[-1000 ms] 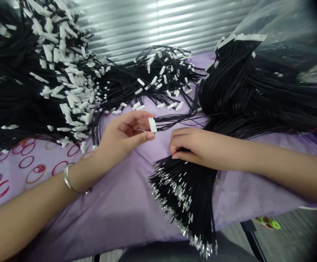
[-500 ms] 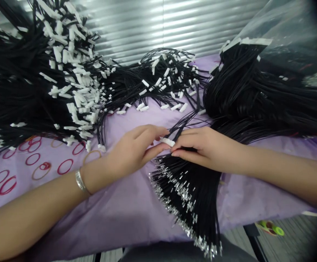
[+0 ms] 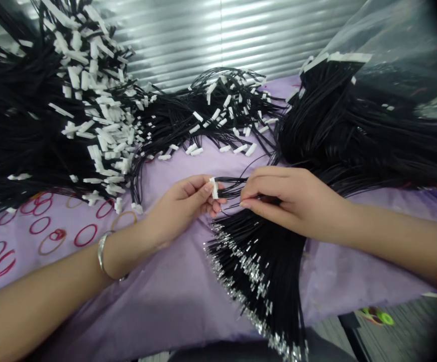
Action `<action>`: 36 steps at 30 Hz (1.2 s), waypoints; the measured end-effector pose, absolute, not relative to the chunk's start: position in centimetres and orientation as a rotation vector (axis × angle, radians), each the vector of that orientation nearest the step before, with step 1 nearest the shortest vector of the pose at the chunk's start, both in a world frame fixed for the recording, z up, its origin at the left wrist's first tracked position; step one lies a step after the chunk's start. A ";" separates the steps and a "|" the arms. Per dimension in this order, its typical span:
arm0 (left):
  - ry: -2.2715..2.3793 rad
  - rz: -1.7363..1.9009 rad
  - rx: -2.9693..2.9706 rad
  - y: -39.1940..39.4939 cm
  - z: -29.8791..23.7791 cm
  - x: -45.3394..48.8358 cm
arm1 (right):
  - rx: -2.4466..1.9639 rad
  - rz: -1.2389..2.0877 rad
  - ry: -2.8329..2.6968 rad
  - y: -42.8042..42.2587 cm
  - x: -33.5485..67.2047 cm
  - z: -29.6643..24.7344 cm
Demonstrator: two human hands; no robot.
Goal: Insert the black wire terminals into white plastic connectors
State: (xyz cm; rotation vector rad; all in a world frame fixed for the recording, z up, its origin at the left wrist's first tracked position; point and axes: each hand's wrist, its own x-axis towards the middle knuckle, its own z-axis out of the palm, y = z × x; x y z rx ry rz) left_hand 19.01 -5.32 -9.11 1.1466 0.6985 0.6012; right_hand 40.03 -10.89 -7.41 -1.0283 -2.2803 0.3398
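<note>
My left hand [image 3: 183, 206] pinches a small white connector [image 3: 214, 187] between thumb and fingers, with a few black wires running out of its right side. My right hand [image 3: 286, 198] is closed in a pinch on a single black wire [image 3: 237, 205], its tip pointing toward the connector and a short gap away. Under my right hand lies a fanned bundle of black wires with metal terminals [image 3: 256, 266], spreading toward the table's front edge.
A big heap of black wires with white connectors [image 3: 71, 115] fills the left and back. A thick coil of black wires [image 3: 354, 136] lies at right, partly under a clear plastic bag [image 3: 392, 45]. Rubber bands [image 3: 45, 231] lie on the purple cloth [image 3: 166, 291].
My left hand lifted the connector upright again, just left of my right hand. My right hand drew one wire out of the bundle and now points it at the connector.
</note>
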 end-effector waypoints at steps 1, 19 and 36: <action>0.692 0.590 1.119 -5.4 -9.2 19.0 | -1.036 0.328 -2.278 -10.9 40.1 -7.3; 0.720 0.509 1.152 -5.1 -9.3 18.9 | -1.086 0.403 -2.239 -10.9 39.8 -7.3; 0.739 0.476 1.126 -5.0 -9.2 18.8 | -0.945 0.381 -2.142 -11.0 39.7 -7.5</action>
